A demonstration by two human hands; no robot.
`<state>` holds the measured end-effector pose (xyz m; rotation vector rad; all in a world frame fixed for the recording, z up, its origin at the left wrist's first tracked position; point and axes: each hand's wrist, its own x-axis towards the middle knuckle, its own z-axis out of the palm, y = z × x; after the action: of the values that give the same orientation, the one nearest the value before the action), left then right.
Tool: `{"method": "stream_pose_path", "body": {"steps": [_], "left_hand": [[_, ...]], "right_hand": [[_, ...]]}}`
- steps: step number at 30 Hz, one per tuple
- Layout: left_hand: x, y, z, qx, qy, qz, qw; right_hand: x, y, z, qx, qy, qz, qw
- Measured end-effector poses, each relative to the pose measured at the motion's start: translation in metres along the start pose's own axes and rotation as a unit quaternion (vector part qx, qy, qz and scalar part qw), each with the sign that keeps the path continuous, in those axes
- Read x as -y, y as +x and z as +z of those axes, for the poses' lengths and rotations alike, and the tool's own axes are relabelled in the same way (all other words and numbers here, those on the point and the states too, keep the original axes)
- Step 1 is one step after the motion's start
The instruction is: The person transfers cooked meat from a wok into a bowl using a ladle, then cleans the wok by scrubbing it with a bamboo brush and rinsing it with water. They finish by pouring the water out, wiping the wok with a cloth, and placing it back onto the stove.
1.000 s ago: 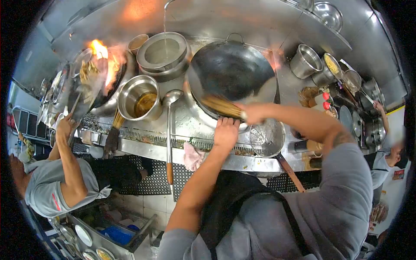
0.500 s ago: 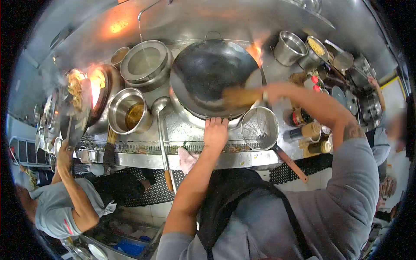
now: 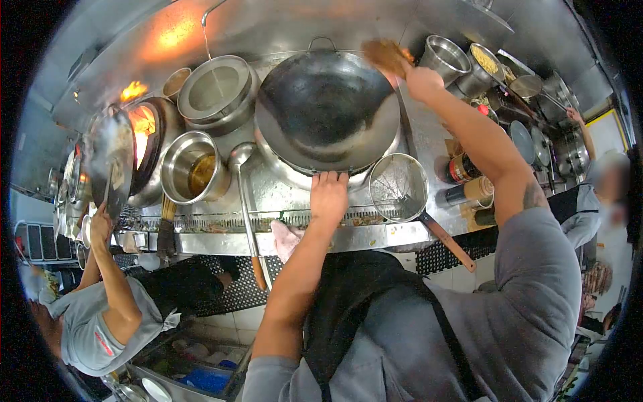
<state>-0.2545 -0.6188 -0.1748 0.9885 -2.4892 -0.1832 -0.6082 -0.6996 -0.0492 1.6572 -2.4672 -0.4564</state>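
Observation:
A large dark wok (image 3: 325, 107) sits on the burner in front of me, its inside bare, with a lighter worn band toward the near side. My left hand (image 3: 328, 196) is closed at the wok's near edge, fingers curled over it; what lies under the fingers is hidden. Raised past the wok's far right rim, my right hand (image 3: 424, 83) grips a bamboo wok brush (image 3: 386, 56), its bristles pointing left. Just right of my left hand lies a round strainer (image 3: 398, 187) with a wooden handle. A pink cloth (image 3: 286, 240) rests on the counter edge beside my left forearm.
Left of the wok are a ladle (image 3: 242, 157), a pot of brown liquid (image 3: 194, 167) and a covered-looking round pot (image 3: 218, 90) under a running tap. A co-worker (image 3: 110, 311) holds another wok (image 3: 112, 161) beside flames. Bottles (image 3: 462, 167) and metal pots (image 3: 447, 57) stand to the right.
My right hand has swung the brush up and away from the wok's near right inside to beyond its far right rim. My left hand stays at the near edge. The co-worker's tossed food has dropped.

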Motion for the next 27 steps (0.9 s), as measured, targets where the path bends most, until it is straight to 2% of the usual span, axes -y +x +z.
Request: {"method": "stream_pose_path", "body": {"steps": [2,4,6,8,9,10,11,14,17,18,20,21,22,23,26,27], "left_hand": [[-0.001,-0.001,-0.001,0.003,0.005,-0.004,1.000],[0.000,0.002,-0.002,0.005,0.008,-0.001,1.000],[-0.001,0.000,-0.001,0.006,0.009,-0.003,1.000],[-0.001,0.001,-0.005,0.019,0.002,-0.001,1.000],[-0.001,0.002,-0.006,0.026,-0.001,-0.002,1.000],[0.000,0.001,-0.007,0.034,-0.005,-0.002,0.999],[-0.001,0.002,-0.006,0.037,-0.001,-0.007,0.999],[-0.001,0.002,-0.006,0.019,0.006,0.003,1.000],[0.000,0.002,-0.007,0.039,0.002,0.005,0.999],[0.001,0.003,-0.007,0.043,0.002,0.004,0.999],[0.002,0.004,-0.008,0.036,0.000,0.007,0.999],[0.003,0.002,-0.008,0.037,-0.001,0.010,0.999],[0.003,-0.001,-0.009,0.042,0.006,0.015,0.999],[0.004,0.002,-0.009,0.042,0.012,0.017,0.999],[0.004,0.002,-0.007,0.035,0.013,0.022,0.999],[0.006,0.001,-0.007,0.032,0.012,0.028,0.999]], "right_hand": [[0.028,-0.014,-0.049,-0.093,0.086,-0.014,0.992],[0.068,-0.054,-0.060,-0.025,0.109,-0.103,0.988],[0.089,-0.083,-0.033,0.049,0.177,-0.265,0.947],[0.073,-0.068,0.004,0.140,0.058,-0.391,0.908],[0.034,-0.006,0.078,0.093,0.066,-0.405,0.907],[0.027,0.012,0.057,0.058,0.064,-0.186,0.979],[0.020,0.023,0.024,0.018,0.056,0.040,0.997],[0.049,0.010,-0.034,-0.097,0.235,0.098,0.962],[0.100,-0.033,-0.027,-0.046,0.161,-0.096,0.981],[0.111,-0.039,-0.011,0.002,0.159,-0.188,0.969],[0.100,-0.050,-0.023,0.057,-0.011,-0.379,0.924],[0.091,-0.018,0.004,0.102,-0.044,-0.264,0.958],[0.073,0.045,0.064,0.068,-0.011,-0.112,0.991],[0.071,0.028,0.015,-0.037,0.146,0.010,0.988],[0.100,-0.004,-0.019,-0.054,0.172,0.016,0.983],[0.113,-0.021,0.001,-0.094,0.131,-0.035,0.986]]}}
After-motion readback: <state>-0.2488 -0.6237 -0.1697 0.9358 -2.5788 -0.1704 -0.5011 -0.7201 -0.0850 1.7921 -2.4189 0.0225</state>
